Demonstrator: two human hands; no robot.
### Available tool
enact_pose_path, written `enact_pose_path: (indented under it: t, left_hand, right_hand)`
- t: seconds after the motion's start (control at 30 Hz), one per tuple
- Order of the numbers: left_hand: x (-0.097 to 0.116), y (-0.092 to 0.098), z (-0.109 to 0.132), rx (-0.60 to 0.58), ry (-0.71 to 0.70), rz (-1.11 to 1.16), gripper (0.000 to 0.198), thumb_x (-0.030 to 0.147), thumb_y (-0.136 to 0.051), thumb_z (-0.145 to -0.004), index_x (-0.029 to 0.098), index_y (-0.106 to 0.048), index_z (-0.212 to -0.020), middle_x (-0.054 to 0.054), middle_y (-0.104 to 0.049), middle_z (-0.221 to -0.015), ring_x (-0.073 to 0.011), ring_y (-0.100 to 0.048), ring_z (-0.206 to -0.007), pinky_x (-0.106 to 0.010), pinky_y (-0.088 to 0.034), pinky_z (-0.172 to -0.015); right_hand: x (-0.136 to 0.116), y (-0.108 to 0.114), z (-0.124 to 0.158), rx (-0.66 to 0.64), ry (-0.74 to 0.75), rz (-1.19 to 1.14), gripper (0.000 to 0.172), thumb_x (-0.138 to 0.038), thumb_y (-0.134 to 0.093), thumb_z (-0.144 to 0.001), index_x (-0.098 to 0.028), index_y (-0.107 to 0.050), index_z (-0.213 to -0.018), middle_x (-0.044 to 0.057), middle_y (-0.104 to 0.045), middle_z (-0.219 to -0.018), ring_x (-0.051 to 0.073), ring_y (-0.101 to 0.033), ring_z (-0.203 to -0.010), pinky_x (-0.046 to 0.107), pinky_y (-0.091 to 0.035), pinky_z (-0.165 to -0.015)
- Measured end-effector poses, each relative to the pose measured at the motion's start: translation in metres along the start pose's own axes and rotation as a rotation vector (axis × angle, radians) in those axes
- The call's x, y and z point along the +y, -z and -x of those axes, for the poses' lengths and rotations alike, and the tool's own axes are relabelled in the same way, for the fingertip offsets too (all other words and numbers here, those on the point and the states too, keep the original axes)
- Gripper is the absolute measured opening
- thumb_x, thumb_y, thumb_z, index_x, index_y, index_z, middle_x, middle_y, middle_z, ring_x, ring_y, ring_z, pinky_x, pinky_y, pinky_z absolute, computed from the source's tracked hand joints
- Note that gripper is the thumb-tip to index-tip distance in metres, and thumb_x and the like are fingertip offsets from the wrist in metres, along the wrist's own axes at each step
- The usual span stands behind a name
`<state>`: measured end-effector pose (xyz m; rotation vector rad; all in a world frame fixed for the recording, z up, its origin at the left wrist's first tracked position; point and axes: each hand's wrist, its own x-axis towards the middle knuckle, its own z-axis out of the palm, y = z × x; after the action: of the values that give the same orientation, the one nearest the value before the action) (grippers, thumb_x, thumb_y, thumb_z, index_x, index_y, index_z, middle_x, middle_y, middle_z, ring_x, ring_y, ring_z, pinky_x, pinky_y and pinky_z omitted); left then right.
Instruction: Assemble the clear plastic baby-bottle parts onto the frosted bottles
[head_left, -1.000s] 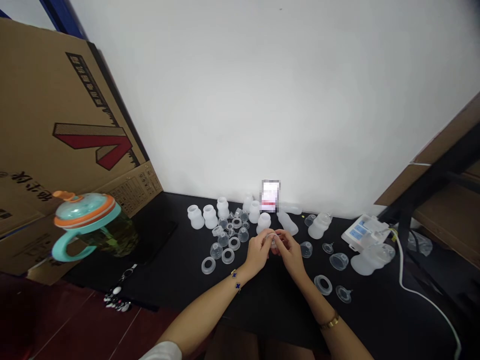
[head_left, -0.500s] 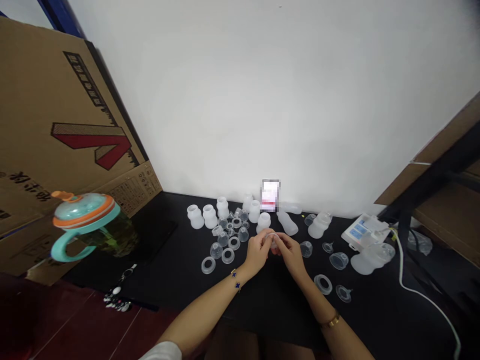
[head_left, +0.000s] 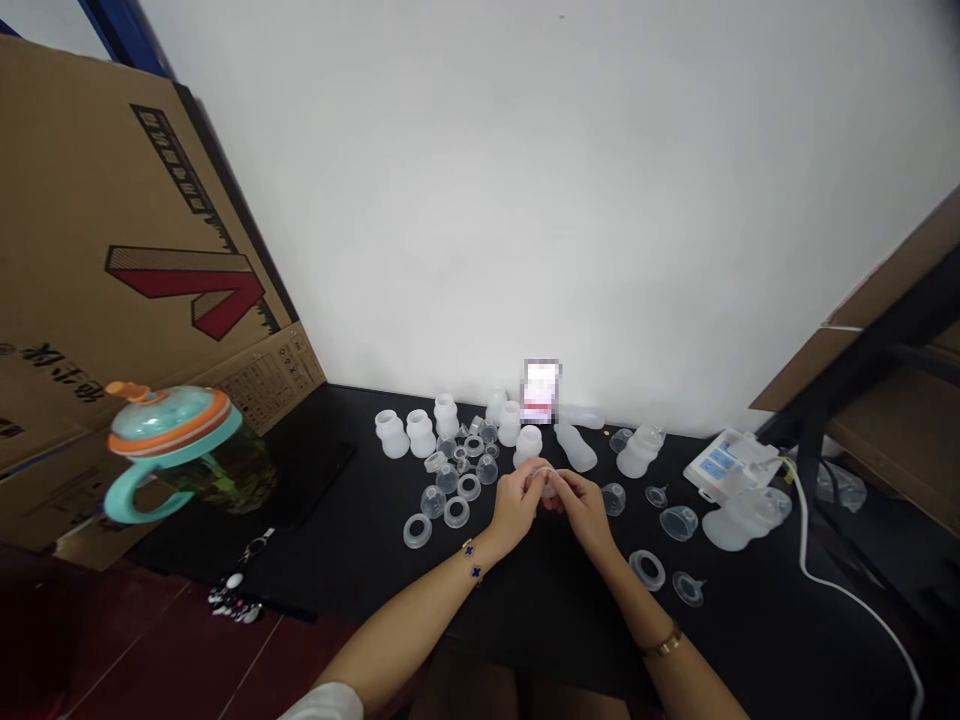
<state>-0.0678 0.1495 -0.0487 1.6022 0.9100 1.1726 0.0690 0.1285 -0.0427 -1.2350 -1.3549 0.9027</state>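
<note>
My left hand and my right hand meet over the black table, fingers pinched around a small translucent ring-like piece. My fingers cover most of it, so its exact kind is unclear. Just behind them stands an open white baby bottle; another bottle lies on its side. Left of my hands are clear domed caps and translucent collar rings. To the right lie a domed cap, a collar ring and a bottle nipple.
Several open bottles stand along the wall. Capped bottles and a white box with a cable are on the right. A pixelated phone leans at the back. A handled jug and cardboard box occupy the left.
Both hands keep their grip on the translucent piece in nearly the same place. The view has shifted very slightly; the things on the table have not moved.
</note>
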Motion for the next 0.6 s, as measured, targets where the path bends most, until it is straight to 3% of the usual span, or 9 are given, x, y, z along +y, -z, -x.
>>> enact_pose_path:
  t: [0.6]
  left_hand:
    - [-0.0024, -0.0009, -0.0004, 0.014, 0.006, 0.003, 0.035, 0.041, -0.047, -0.100, 0.018, -0.071, -0.109, 0.004, -0.057, -0.055, -0.0096, -0.047, -0.044, -0.020, -0.035, -0.047]
  right_hand:
    - [0.0037, 0.0029, -0.0018, -0.048, 0.009, -0.002, 0.045, -0.055, -0.058, -0.091, -0.017, -0.070, -0.072, 0.000, -0.057, -0.056, 0.014, -0.050, -0.055, 0.026, -0.040, -0.054]
